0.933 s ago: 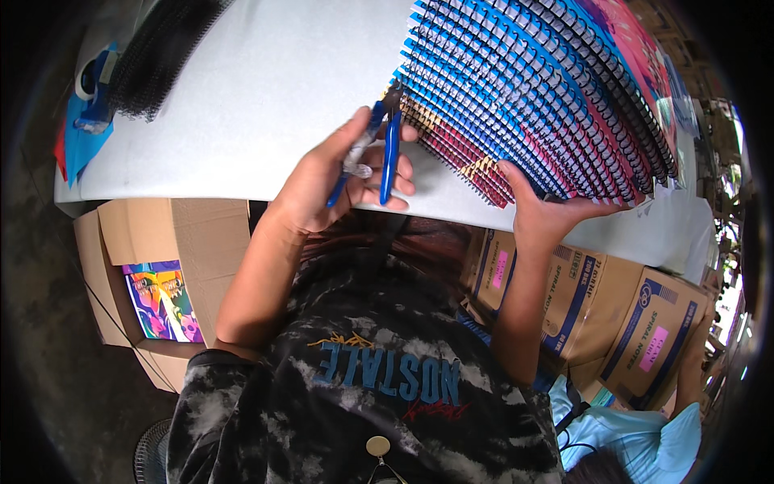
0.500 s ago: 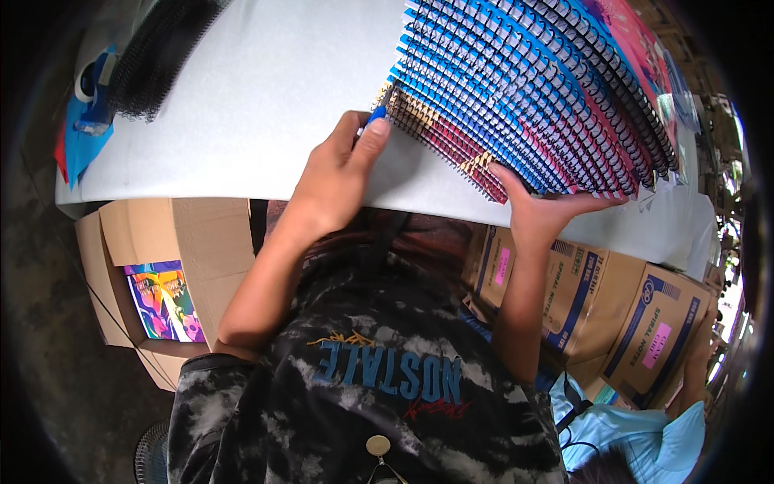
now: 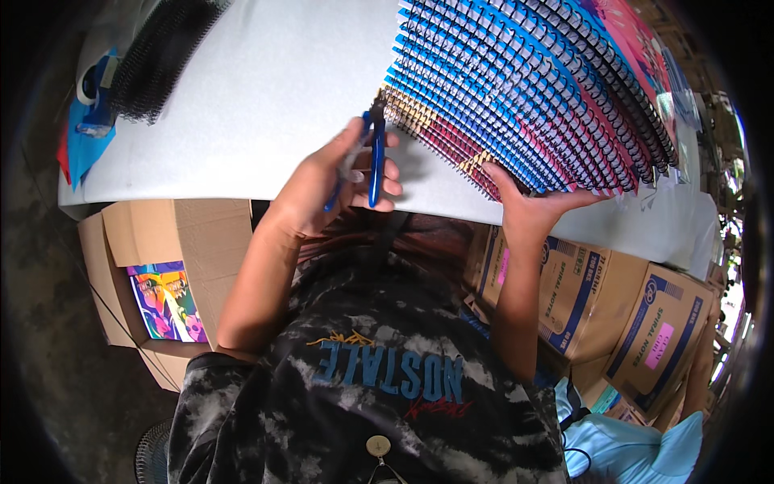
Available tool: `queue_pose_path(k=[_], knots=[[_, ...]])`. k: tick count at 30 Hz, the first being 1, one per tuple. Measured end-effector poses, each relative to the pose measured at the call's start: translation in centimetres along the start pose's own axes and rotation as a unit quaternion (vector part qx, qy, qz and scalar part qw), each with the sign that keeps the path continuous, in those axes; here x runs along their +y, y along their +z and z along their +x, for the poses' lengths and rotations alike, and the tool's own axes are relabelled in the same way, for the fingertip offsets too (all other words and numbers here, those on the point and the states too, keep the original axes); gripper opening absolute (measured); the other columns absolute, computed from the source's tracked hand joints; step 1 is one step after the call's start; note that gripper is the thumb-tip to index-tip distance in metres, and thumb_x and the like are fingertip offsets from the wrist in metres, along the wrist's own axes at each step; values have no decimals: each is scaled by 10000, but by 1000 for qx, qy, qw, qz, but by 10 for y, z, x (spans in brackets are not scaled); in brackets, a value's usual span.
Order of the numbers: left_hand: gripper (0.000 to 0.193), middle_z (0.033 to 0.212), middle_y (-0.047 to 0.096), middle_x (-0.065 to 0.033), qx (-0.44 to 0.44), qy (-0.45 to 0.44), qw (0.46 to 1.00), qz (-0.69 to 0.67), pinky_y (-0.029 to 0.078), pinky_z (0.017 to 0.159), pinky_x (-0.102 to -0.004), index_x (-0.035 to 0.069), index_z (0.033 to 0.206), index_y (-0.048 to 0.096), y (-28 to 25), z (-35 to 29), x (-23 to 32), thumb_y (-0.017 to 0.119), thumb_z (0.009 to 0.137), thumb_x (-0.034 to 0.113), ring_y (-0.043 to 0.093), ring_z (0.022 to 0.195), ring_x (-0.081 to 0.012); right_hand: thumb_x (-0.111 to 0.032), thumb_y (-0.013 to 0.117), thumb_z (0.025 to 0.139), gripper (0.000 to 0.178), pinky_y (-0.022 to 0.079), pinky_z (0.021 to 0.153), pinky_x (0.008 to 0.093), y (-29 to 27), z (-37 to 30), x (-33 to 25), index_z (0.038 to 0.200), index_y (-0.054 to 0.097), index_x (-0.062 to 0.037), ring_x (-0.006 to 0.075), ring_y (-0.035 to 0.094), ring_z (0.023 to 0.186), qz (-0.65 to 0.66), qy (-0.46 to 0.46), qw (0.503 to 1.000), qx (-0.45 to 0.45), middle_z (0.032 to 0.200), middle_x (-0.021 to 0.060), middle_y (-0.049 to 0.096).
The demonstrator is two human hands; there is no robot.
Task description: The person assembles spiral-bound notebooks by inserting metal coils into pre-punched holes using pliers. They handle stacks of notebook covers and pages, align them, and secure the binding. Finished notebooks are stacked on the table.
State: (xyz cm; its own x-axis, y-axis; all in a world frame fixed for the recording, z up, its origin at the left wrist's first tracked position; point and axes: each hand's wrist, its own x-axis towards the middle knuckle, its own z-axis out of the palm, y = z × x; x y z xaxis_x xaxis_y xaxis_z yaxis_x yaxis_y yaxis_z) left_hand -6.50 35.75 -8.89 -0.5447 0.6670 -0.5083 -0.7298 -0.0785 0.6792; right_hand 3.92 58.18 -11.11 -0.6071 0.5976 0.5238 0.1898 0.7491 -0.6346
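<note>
My left hand [image 3: 313, 184] is wrapped loosely around a pair of blue-handled wire cutters [image 3: 376, 161]. Their handles are spread, and the dark jaws touch or nearly touch the left end of the nearest wire bindings. A big row of spiral notebooks [image 3: 492, 97] lies packed on the table, with black coils facing up and blue, pink, maroon and yellowish edges between them. Against the row's near right end rests my right hand [image 3: 530, 211], thumb and fingers stretched wide apart. Its fingertips are partly hidden by the notebooks' edge.
A bundle of black binding coils [image 3: 161, 60] lies on the white tabletop [image 3: 266, 97]. Left of it is a blue tape dispenser [image 3: 97, 113]. An open carton [image 3: 214, 266] with colourful covers stands below left; closed cartons [image 3: 580, 298] stand right, near a person in a light blue shirt [image 3: 621, 444].
My left hand has rolled over and dropped slightly, so the cutters' handles now show spread apart across the fingers. My right hand stays nearly in place at the notebooks.
</note>
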Motion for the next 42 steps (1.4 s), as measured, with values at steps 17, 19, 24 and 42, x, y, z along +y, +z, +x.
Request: queue_pose_path(k=[17,19,24,42], knots=[[636,927,585,-196,-117,-44,985,-116,530,756,-517,-47,1226,444,-33,13,1,291,934,497,630,854,-310,-269,886,530,1421,-76,1091,458,16,-18,19,1330,-234,84,340,-101,1356,1,-2,1000,-5,1423,300,-168],[631,923,599,-184,-141,-54,979,-135,532,755,-498,-26,1187,493,-34,14,2,268,938,509,626,853,-296,-245,869,570,1375,-74,1090,462,19,-23,23,1335,-226,83,352,-96,1356,-12,-21,1000,0,1425,299,-164],[648,962,521,-191,-194,-62,942,-267,491,785,-582,-50,1263,384,-36,15,-9,327,928,502,565,901,-344,-244,852,601,1339,-52,1090,477,26,-24,26,1338,-218,81,369,-70,1357,40,-50,998,22,1425,305,-149],[605,911,522,-122,-257,-19,891,-374,484,756,-495,2,1225,441,-25,26,-33,305,937,516,559,809,-270,-346,890,509,1415,31,1093,516,37,-25,6,1327,-162,131,443,71,1325,-16,-28,998,61,1389,369,-12]])
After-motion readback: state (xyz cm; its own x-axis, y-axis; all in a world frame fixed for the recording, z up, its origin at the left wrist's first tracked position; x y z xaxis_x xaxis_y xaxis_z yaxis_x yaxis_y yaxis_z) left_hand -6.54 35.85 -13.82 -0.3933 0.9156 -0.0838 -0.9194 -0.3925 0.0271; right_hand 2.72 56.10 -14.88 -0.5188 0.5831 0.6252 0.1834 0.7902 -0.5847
